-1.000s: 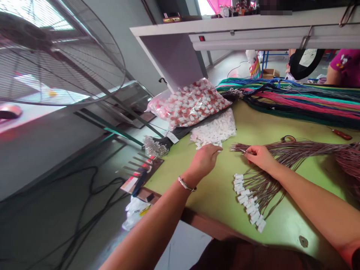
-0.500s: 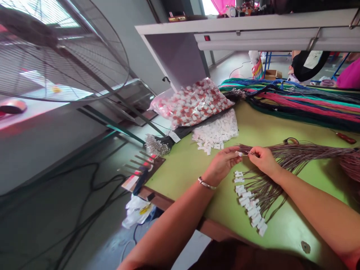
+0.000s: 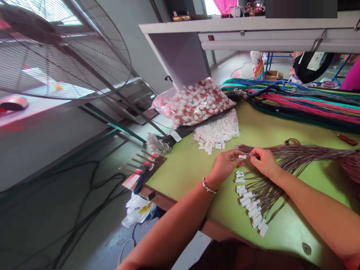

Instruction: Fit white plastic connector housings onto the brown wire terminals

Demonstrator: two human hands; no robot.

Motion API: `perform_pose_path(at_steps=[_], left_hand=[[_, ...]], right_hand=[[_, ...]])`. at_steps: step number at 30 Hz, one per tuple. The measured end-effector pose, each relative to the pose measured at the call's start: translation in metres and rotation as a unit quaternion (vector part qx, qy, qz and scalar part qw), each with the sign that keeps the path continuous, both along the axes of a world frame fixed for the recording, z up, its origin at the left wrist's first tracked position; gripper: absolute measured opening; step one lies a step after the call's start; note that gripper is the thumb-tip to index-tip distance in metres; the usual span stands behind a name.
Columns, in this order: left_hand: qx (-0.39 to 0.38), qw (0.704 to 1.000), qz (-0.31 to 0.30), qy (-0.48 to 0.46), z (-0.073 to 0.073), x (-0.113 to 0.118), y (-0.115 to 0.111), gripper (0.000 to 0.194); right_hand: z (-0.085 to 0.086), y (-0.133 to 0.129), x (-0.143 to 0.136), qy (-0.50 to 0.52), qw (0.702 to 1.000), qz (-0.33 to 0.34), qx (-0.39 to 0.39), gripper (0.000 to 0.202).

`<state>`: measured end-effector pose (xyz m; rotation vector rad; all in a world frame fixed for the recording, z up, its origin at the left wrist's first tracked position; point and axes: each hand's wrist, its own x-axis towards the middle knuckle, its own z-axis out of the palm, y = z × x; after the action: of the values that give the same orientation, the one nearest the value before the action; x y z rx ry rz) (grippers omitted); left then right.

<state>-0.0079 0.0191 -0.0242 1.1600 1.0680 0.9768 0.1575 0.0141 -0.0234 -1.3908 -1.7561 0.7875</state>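
Between the thumb and fingers of my left hand [image 3: 227,163] is a small white plastic connector [image 3: 242,156]. My right hand [image 3: 263,160] pinches the end of a thin brown wire close to the connector's right side; whether the tip sits inside it I cannot tell. Under and behind both hands runs a long bundle of brown wires [image 3: 303,150]. Below them, a slanting row of white connectors [image 3: 250,202] lies on the green tabletop [image 3: 180,168], each on brown wires. Up and left of my hands is a clear bag of loose white connectors [image 3: 218,129].
A bigger bag of white and orange parts [image 3: 194,103] lies behind. Coloured wire bundles [image 3: 309,105] stretch across the back right, near a red-handled tool [image 3: 347,140]. A pronged fixture [image 3: 149,165] sits at the left table edge. A large fan [image 3: 64,48] stands left.
The connector in my left hand has turned to lie more lengthwise, and the left hand has tilted slightly. My right hand stays nearly in place. The whole view has shifted a little.
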Motion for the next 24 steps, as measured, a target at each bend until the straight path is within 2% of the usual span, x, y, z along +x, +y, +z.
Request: perform_pose_path(at_steps=[5, 11, 24], left_hand=[[-0.013, 1.000, -0.027, -0.008, -0.001, 0.003, -0.001, 0.021], [-0.038, 0.999, -0.029, -0.026, -0.010, -0.001, 0.006, 0.022], [-0.021, 0.999, -0.016, 0.032, -0.009, 0.010, -0.001, 0.012]], right_hand=[[0.001, 0.003, 0.002, -0.023, 0.999, 0.047, 0.004, 0.012], [-0.002, 0.007, 0.006, 0.012, 0.998, 0.028, -0.049, 0.014], [-0.003, 0.003, 0.002, -0.065, 0.997, 0.051, 0.001, 0.008]])
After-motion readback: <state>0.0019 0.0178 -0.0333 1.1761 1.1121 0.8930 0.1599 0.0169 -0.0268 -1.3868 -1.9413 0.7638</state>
